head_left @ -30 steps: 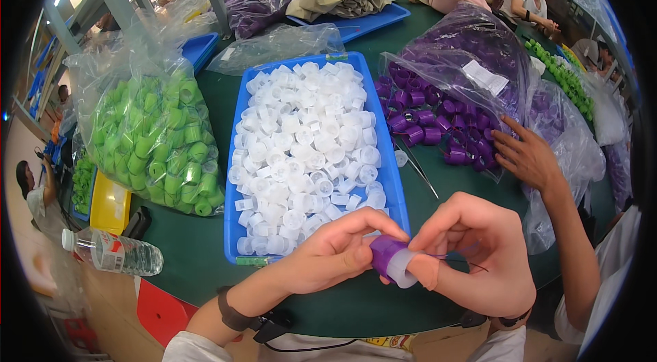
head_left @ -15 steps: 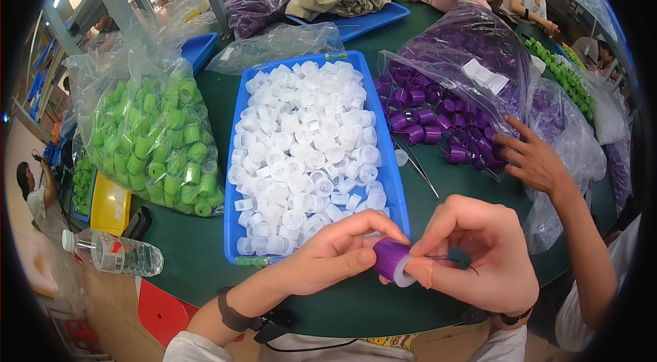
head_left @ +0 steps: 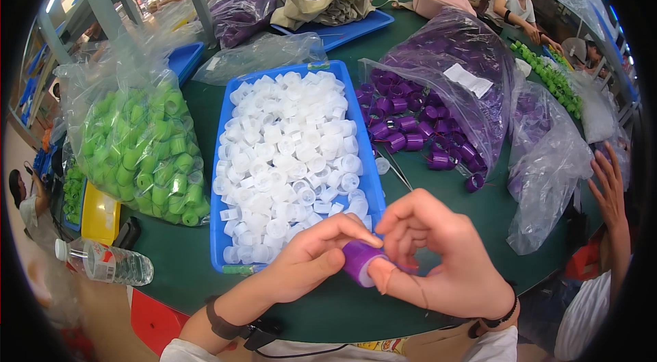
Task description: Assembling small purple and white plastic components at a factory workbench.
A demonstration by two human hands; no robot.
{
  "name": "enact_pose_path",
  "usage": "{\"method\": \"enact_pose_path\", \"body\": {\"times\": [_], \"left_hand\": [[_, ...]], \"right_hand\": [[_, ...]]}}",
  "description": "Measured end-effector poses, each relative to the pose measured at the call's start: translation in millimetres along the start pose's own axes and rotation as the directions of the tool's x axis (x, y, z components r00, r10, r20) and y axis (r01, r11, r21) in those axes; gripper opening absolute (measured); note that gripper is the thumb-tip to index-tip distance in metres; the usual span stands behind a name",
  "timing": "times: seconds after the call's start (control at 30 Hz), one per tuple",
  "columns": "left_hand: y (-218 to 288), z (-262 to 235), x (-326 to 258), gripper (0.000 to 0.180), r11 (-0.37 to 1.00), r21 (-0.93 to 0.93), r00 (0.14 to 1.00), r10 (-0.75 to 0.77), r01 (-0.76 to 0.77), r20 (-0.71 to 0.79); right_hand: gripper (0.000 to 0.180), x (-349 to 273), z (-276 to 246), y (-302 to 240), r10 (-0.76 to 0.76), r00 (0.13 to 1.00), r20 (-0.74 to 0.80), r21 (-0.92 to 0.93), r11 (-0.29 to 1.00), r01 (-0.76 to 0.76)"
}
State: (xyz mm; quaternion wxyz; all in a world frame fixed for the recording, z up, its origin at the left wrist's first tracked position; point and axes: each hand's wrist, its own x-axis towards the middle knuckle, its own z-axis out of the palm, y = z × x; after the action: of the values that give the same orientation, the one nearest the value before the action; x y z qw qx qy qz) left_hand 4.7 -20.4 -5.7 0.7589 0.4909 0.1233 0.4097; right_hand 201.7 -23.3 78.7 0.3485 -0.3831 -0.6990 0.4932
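My left hand [head_left: 301, 267] is closed round a short purple plastic cylinder [head_left: 356, 258] with a white inner ring at the end facing right. The thumb of my right hand [head_left: 448, 263] presses at that white end, wearing a skin-toned wrap or cover. Its index finger bends over to the cylinder's upper edge, and the other fingers are curled. A thin dark wire [head_left: 423, 290] runs across the right thumb; where it starts is unclear. Behind my hands, a blue tray [head_left: 380, 187] holds many translucent white plastic cups [head_left: 294, 157].
Tweezers [head_left: 399, 169] lie right of the tray, near a plastic bag spilling purple cylinders [head_left: 410, 126]. A bag of green cylinders [head_left: 144, 150] stands left, behind a water bottle [head_left: 109, 263]. A co-worker's hand [head_left: 611, 187] is at the far right.
The co-worker's hand has withdrawn from the purple pile to the right edge. My right fingers have shifted off the wire's former place, and the wire now lies across my thumb. The view has shifted slightly.
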Motion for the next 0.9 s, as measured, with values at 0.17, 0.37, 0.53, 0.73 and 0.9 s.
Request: {"method": "enact_pose_path", "body": {"times": [0.17, 0.37, 0.53, 0.73, 0.9], "left_hand": [[1, 4, 1, 0.048, 0.965, 0.259, 0.995, 0.068, -0.047, -0.074], [2, 3, 0, 0.051, 0.947, 0.319, 0.988, 0.087, -0.041, -0.131], [1, 3, 1, 0.05, 0.955, 0.292, 0.987, 0.093, -0.051, -0.129], [-2, 2, 0, 0.047, 0.985, 0.164, 0.989, 0.079, -0.058, -0.124], [-3, 3, 0, 0.048, 0.982, 0.169, 0.991, 0.098, -0.081, -0.092]], "right_hand": [[0.041, -1, 9, 3, -0.002, 0.992, 0.129, 0.155, 0.988, -0.018], [0.044, -1, 13, 4, 0.035, 0.989, 0.147, 0.332, 0.94, -0.083], [0.04, -2, 12, 10, 0.053, 0.982, 0.18, 0.329, 0.938, -0.111], [0.031, -1, 13, 9, 0.045, 0.988, 0.149, 0.366, 0.925, -0.097], [0.029, -3, 8, 2, 0.056, 0.971, 0.231, 0.203, 0.974, -0.105]]}}
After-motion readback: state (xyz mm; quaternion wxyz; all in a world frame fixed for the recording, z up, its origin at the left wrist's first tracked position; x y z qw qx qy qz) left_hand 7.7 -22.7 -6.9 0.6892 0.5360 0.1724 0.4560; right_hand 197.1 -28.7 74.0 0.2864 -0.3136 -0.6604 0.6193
